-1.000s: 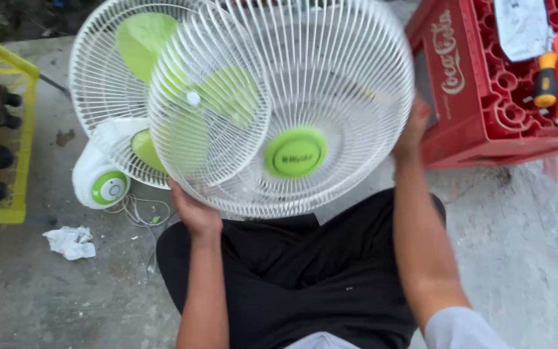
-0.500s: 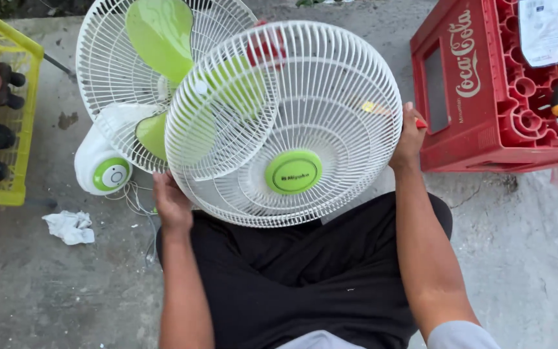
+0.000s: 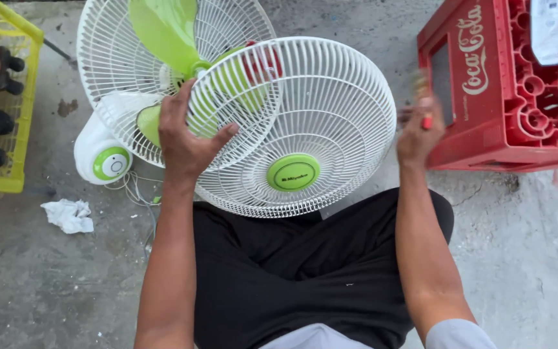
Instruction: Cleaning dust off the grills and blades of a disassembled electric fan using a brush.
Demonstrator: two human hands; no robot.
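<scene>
The round white wire fan guard (image 3: 305,123) with its green centre cap lies loose over the person's lap, overlapping the white fan (image 3: 163,84) with light green blades on the concrete floor (image 3: 66,284). It looks detached, with the blades exposed behind. The left hand (image 3: 185,139) spreads over the guard's left rim, fingers gripping the wires. The right hand (image 3: 418,129), blurred, is off the guard, closed around a small red-tipped object. A red plastic crate (image 3: 485,110) crowds the right; a yellow rack (image 3: 8,103) stands left.

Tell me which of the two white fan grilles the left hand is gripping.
The loose front grille with the green centre cap, gripped at its rim by the left hand. The other grille remains on the fan behind, with the green blades.
</scene>
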